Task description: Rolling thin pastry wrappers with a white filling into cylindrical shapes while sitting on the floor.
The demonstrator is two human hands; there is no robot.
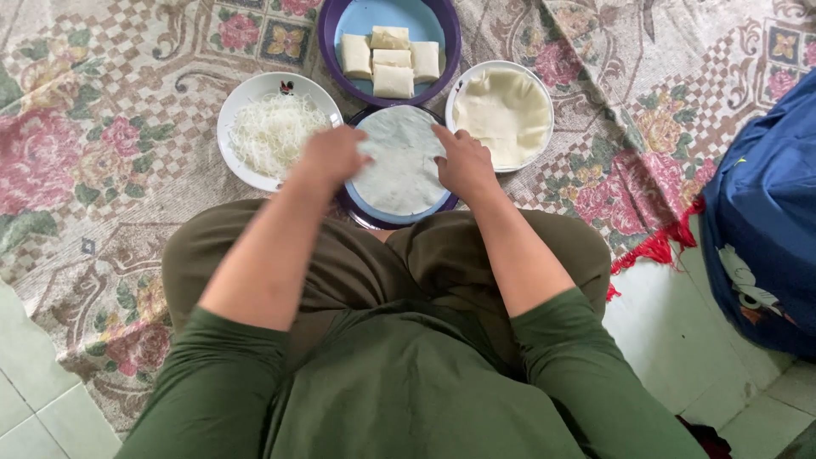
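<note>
We've got the round wrapper sheet (399,166) flat on the blue plate (365,212), frame centre. Left hand (331,157) and right hand (463,163) press its opposite edges, fingers loosely spread, gripping nothing. Shredded-filling bowl (272,132) sits just beside the left hand.

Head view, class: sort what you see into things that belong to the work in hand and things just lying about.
In use:
left hand and right hand on the round wrapper
blue plate under it
bowl of white shreds
bowl of stacked wrappers
purple plate with folded parcels

Lying about:
blue cloth bundle
floral rug
</note>
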